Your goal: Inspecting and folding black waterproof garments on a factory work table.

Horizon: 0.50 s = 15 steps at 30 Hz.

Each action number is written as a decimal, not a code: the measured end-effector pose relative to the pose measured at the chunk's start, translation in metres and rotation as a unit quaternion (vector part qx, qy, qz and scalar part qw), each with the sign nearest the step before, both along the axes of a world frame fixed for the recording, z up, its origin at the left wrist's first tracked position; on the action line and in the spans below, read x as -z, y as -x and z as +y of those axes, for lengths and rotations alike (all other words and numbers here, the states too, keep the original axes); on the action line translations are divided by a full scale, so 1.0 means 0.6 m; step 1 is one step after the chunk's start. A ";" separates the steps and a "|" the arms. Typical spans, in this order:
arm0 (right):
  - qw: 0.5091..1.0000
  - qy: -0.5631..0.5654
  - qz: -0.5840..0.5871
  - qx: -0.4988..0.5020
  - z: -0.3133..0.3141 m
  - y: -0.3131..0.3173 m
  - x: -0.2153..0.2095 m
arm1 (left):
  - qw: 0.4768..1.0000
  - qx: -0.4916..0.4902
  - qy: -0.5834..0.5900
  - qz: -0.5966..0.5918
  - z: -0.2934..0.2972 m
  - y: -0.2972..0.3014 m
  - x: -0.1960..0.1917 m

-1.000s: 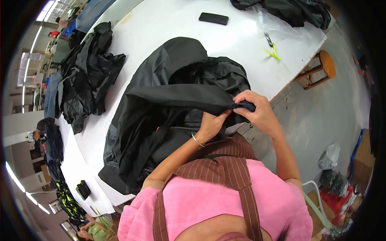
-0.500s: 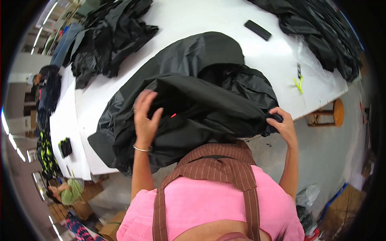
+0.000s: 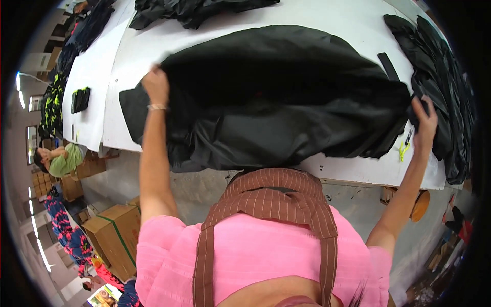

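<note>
One large white table [image 3: 153,46] filled the upper part of the view, and most of its near half was covered by a big black garment [image 3: 286,102]. The garment was spread wide across the tabletop, its lower edge hanging slightly past the near table edge. Judged from how it lay, the spreading was well advanced: the cloth was stretched almost flat from side to side, though deep wrinkles and a folded-over band were still seen along its near part, so smoothing appeared to remain. A heap of dark clothing [image 3: 440,77] was piled at the right end of the table, and another dark pile [image 3: 194,10] lay at the far edge. Cardboard boxes [image 3: 112,230] were stacked on the floor at the lower left, where another person in a green top [image 3: 64,161] was bent over.

The left hand [image 3: 156,87] was raised over the garment's left upper edge, closed on a pinch of the black fabric, a thin bracelet showing at the wrist. The right hand [image 3: 423,120] was stretched out to the garment's right end, its fingers curled around the cloth there. A small yellow-green clipper [image 3: 405,148] lay on the table just below that hand, and a flat black strip [image 3: 388,66] rested beside the garment's right shoulder.
</note>
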State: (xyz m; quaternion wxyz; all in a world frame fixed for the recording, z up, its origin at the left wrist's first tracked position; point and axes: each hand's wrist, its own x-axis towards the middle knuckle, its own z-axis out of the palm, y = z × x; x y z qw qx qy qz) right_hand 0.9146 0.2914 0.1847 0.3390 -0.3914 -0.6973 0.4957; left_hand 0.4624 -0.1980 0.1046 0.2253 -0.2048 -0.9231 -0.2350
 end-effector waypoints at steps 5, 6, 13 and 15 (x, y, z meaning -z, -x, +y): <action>0.987 -0.023 0.152 -0.041 0.079 0.194 -0.117 | 0.841 0.078 -0.530 0.077 0.056 0.171 -0.216; 0.987 -0.067 0.147 -0.012 0.131 0.254 -0.106 | 0.874 0.074 -0.439 0.194 0.003 0.255 -0.254; 0.975 -0.156 0.122 -0.098 -0.010 0.298 -0.045 | 0.983 0.171 -0.065 0.014 0.082 0.120 -0.077; 0.972 -0.182 0.014 -0.149 -0.067 0.243 -0.024 | 0.976 0.215 0.024 0.007 0.021 0.086 0.008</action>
